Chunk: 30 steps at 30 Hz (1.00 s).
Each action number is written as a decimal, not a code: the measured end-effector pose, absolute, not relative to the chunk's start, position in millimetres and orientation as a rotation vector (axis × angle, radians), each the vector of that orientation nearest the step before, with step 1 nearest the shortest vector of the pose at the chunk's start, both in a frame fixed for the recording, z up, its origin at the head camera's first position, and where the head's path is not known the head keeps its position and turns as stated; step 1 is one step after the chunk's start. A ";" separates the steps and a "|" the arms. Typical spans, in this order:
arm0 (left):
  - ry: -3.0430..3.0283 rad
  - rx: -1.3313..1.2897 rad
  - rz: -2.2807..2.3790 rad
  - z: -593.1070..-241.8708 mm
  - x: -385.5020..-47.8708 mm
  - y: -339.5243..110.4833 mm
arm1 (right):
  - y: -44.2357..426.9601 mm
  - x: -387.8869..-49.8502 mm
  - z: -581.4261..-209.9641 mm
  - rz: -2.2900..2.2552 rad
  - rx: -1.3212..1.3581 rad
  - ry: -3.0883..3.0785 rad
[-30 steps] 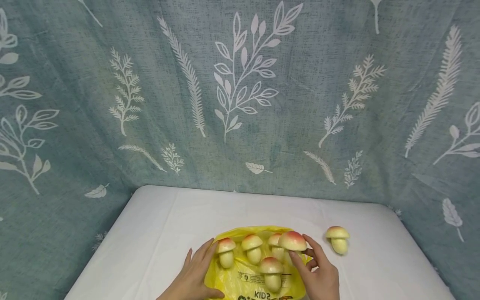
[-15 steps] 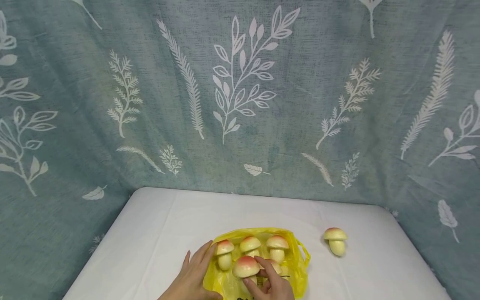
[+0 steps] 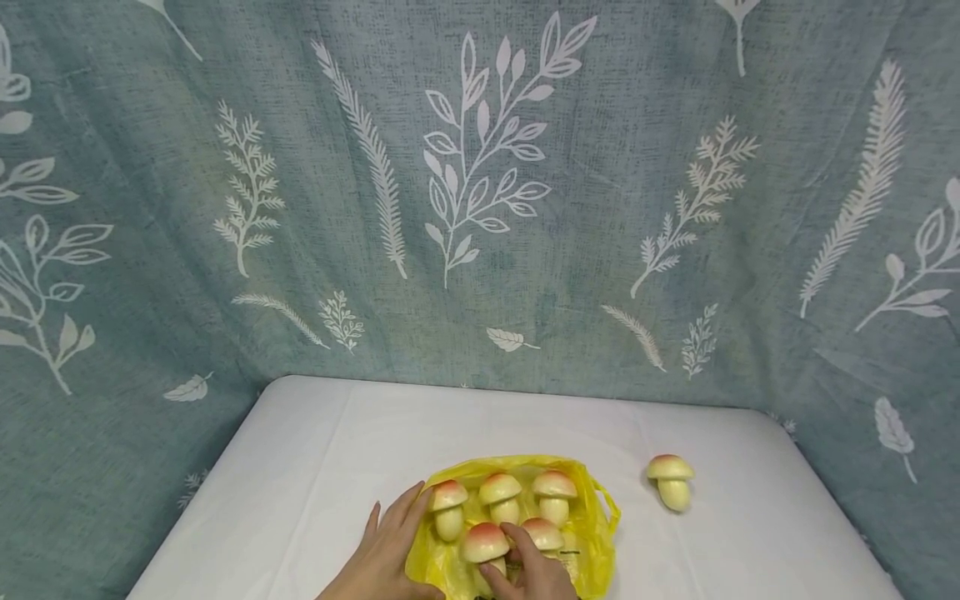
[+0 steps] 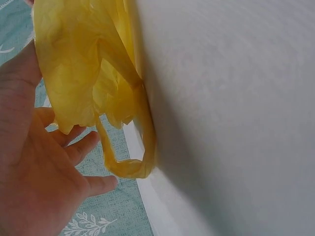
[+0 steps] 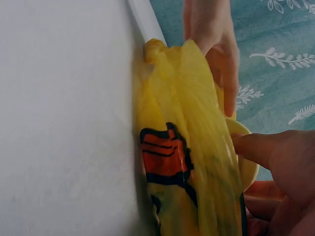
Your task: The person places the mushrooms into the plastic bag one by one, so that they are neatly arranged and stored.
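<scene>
A yellow plastic bag (image 3: 597,554) lies on the table, with several toy mushrooms on it, cream with reddish cap tops. My right hand (image 3: 536,573) pinches one toy mushroom (image 3: 484,543) by thumb and fingers at the near row, beside another mushroom (image 3: 542,532). The right wrist view shows that mushroom (image 5: 250,169) partly behind the bag's side. At the bag's left edge my left hand (image 3: 387,554) rests with fingers extended, close to the leftmost mushroom (image 3: 450,510). In the left wrist view its fingers are spread beside the bag (image 4: 74,59).
Two more mushrooms, one at the back middle (image 3: 501,493) and one at the back right (image 3: 554,496), lie on the bag. A separate mushroom (image 3: 672,483) lies on the white table (image 3: 360,433) to the right. Leaf-patterned green-blue cloth (image 3: 315,250) hangs behind.
My right hand has carried the mushroom from the bag's right side leftward and lowered it towards the front of the bag. The left hand has stayed in place.
</scene>
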State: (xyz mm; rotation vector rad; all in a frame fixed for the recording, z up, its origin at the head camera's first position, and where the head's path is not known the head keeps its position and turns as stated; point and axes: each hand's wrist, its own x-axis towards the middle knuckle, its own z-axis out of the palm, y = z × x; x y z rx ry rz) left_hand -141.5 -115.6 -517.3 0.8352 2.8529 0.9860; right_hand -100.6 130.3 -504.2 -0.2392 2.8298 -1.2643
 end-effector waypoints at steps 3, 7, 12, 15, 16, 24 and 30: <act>2.846 0.828 0.990 -517.1 -141.5 -115.7 | 131.2 -100.9 -508.8 -1.196 -0.231 2.910; 2.832 0.824 1.003 -517.9 -142.3 -116.0 | 133.0 -102.2 -512.7 -1.134 -0.172 2.977; 2.832 0.830 1.006 -519.2 -142.5 -115.8 | 135.4 -103.8 -510.9 -1.098 -0.070 2.991; 2.835 0.830 1.010 -519.5 -141.7 -115.8 | 135.9 -103.4 -511.5 -1.039 -0.051 3.025; 2.836 0.830 1.010 -519.5 -141.8 -115.7 | 136.1 -103.6 -511.7 -1.022 -0.054 3.034; 2.848 0.836 1.006 -520.0 -142.2 -115.2 | 137.7 -104.8 -511.0 -0.984 -0.053 3.019; 2.854 0.842 1.009 -522.1 -142.1 -115.8 | 141.9 -105.6 -507.3 -0.975 -0.122 2.967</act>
